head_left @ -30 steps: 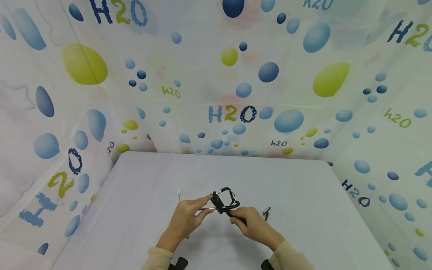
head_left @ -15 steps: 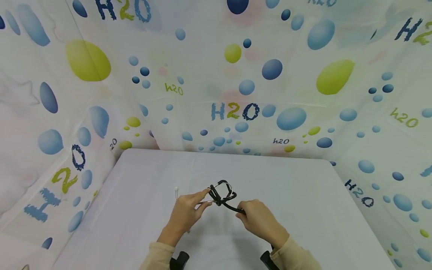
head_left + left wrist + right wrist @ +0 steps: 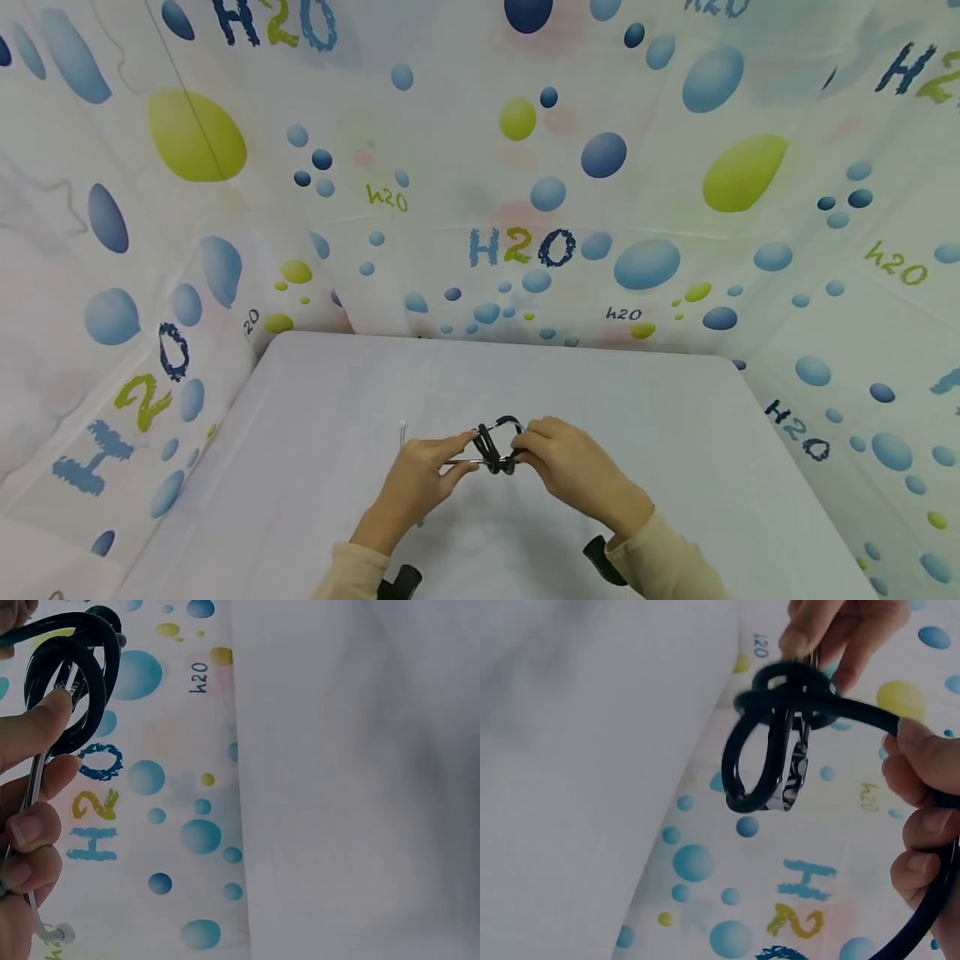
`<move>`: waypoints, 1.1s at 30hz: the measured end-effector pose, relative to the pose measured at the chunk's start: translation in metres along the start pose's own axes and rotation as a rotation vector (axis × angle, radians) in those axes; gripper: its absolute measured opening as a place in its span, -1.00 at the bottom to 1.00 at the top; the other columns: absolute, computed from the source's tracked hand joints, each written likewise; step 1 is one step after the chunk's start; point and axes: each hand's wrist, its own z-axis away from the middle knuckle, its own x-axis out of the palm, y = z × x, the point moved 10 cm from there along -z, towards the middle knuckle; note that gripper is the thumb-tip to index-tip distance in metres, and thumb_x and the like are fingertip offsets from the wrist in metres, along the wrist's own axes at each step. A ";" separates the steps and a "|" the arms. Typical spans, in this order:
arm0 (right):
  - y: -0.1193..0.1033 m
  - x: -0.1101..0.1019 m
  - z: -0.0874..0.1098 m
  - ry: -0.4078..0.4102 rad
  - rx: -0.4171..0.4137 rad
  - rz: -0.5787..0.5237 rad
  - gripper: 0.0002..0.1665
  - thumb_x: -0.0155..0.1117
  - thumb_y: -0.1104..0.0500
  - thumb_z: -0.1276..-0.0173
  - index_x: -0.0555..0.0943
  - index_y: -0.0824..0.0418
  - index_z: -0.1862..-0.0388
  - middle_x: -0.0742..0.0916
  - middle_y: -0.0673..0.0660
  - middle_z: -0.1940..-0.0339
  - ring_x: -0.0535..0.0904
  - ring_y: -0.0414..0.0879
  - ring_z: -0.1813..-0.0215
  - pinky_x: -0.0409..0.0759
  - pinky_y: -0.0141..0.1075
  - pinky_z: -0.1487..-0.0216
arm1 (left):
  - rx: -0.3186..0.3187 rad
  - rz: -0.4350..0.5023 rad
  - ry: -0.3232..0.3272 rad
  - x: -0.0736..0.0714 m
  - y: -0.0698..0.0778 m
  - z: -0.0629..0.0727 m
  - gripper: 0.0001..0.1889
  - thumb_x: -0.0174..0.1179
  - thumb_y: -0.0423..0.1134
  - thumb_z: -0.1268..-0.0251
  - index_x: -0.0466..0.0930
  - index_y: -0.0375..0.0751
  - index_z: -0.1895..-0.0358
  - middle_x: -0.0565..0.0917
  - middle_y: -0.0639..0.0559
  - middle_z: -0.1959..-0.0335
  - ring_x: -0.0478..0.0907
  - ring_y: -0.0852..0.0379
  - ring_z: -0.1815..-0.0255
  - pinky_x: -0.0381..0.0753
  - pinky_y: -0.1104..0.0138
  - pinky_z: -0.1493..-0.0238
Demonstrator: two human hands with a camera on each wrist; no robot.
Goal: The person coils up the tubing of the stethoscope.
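Both hands hold a stethoscope above the table, its black tubing [image 3: 488, 446] wound in loops around the metal part. My left hand [image 3: 420, 483] pinches the metal ear tubes [image 3: 34, 780] just beside the coil, thumb on one side and fingers on the other. A white ear tip [image 3: 66, 932] sticks out past that hand. On the right, my right hand [image 3: 581, 467] grips the free run of tubing [image 3: 866, 712], close to the coil in the head view. A shiny patterned band [image 3: 796, 776] shows inside the loops. The chest piece is hidden.
A white-covered table [image 3: 337, 375] lies under the hands. Behind it and along both sides hangs a white cloth [image 3: 450, 167] printed with blue and green drops and H2O lettering. Dark wrist straps [image 3: 603, 560] show at the sleeves.
The right hand first drew the tubing out to the right, then came up and left against the coil. The chest piece, visible one second ago, is out of sight. The left hand keeps its pinch.
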 end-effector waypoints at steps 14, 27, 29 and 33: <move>0.043 0.017 -0.010 -0.005 0.058 -0.331 -0.77 0.46 0.14 -0.06 0.68 0.16 0.28 0.72 -0.07 0.38 0.57 -0.25 0.32 0.48 -0.39 0.31 | 0.066 0.112 -0.122 0.015 0.029 0.004 -0.63 0.47 -0.36 0.12 0.67 -0.33 0.14 0.74 -0.10 0.32 0.71 0.16 0.41 0.61 0.57 0.35; 0.063 0.033 -0.003 -0.070 0.154 -0.545 -0.76 0.51 0.15 -0.01 0.70 0.17 0.31 0.74 -0.04 0.39 0.49 -0.11 0.42 0.46 -0.38 0.41 | 0.080 0.133 -0.128 0.018 0.040 0.003 -0.62 0.48 -0.33 0.15 0.68 -0.30 0.16 0.75 -0.06 0.33 0.70 0.20 0.43 0.61 0.57 0.36; 0.069 0.038 0.000 -0.097 0.198 -0.602 -0.74 0.51 0.13 0.00 0.71 0.16 0.31 0.74 -0.05 0.38 0.47 -0.16 0.42 0.46 -0.40 0.40 | 0.082 0.134 -0.132 0.019 0.042 0.004 -0.62 0.48 -0.32 0.15 0.68 -0.30 0.15 0.75 -0.06 0.34 0.70 0.21 0.43 0.60 0.57 0.36; 0.080 0.050 0.005 -0.149 0.280 -0.740 -0.73 0.52 0.14 -0.01 0.71 0.20 0.29 0.73 0.02 0.36 0.48 -0.26 0.41 0.52 -0.36 0.39 | 0.094 0.146 -0.128 0.018 0.046 0.003 -0.61 0.48 -0.31 0.14 0.68 -0.30 0.14 0.75 -0.06 0.32 0.70 0.20 0.40 0.61 0.56 0.34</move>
